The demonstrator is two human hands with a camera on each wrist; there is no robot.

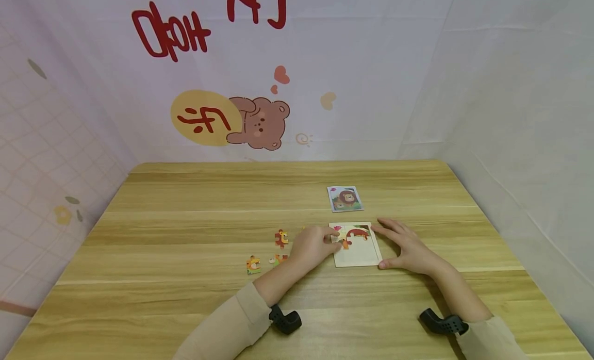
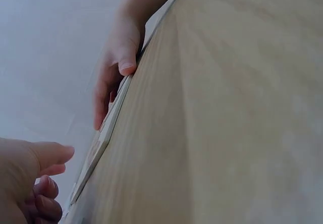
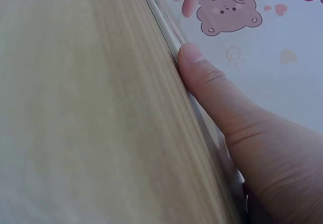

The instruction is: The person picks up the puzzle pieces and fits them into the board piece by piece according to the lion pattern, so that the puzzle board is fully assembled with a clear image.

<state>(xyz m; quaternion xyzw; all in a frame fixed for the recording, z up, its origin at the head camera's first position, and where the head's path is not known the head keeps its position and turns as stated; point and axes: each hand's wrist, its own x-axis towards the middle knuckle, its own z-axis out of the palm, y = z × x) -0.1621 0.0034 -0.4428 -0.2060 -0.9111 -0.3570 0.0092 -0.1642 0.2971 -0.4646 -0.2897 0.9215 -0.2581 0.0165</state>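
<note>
A square puzzle board (image 1: 357, 257) with a pale raised rim lies on the table, partly filled along its top with lion-picture pieces. My left hand (image 1: 313, 246) reaches over its left edge, thumb and index fingertips apart, right by a small orange puzzle piece (image 1: 345, 244) in the board. In the left wrist view the other fingers of the left hand (image 2: 22, 183) are curled in. My right hand (image 1: 408, 249) rests at the board's right side, thumb at the near corner and fingertips by the far corner. The right thumb (image 3: 212, 85) touches the rim in the right wrist view.
Loose puzzle pieces lie left of the board: a brown one (image 1: 281, 238), a yellow one (image 1: 253, 265) and one partly behind the left forearm (image 1: 278, 259). A lion picture card (image 1: 345, 199) lies beyond the board. A printed curtain (image 1: 362, 128) hangs behind the wooden table (image 1: 185, 221).
</note>
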